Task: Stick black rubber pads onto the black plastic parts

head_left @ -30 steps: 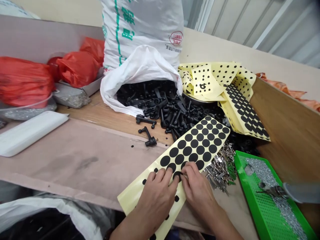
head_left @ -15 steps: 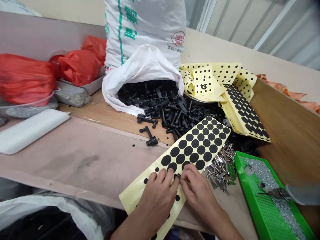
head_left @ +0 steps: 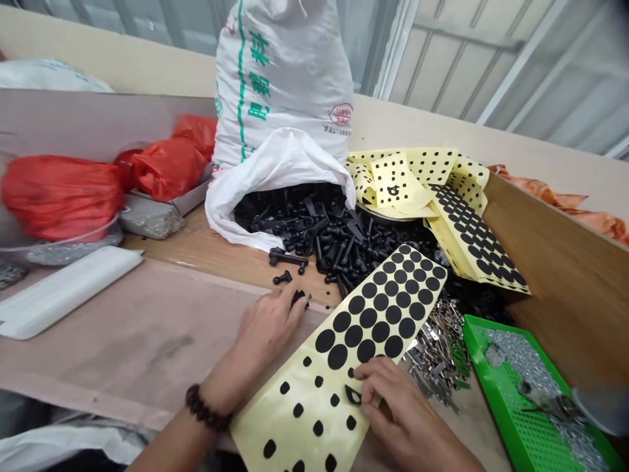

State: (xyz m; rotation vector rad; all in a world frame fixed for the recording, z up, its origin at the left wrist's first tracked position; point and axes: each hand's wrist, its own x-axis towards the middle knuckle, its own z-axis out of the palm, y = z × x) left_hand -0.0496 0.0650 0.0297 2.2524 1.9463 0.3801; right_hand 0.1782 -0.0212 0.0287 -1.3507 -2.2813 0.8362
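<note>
A yellow backing sheet (head_left: 314, 393) with rows of black round pads lies on the bench in front of me. My right hand (head_left: 393, 410) rests on its lower right edge and pinches one peeled black round pad (head_left: 352, 395) between thumb and fingers. My left hand (head_left: 268, 324) has reached out past the sheet's left side, and its fingers close round a black plastic lever part (head_left: 295, 295) lying on the board. A second black lever part (head_left: 287, 257) lies just beyond it, at the edge of the heap of black parts (head_left: 324, 226).
A white sack (head_left: 285, 157) spills the black parts at the back. Used yellow sheets (head_left: 442, 190) lie piled to the right. Metal clips (head_left: 435, 344) sit beside a green perforated tray (head_left: 528, 406) of small screws. Red bags (head_left: 63, 193) and a white slab (head_left: 63, 292) are on the left.
My left hand left the sheet and moved up-left to the black lever part. My right hand peeled a pad off and drew it toward me. The camera tilted up slightly.
</note>
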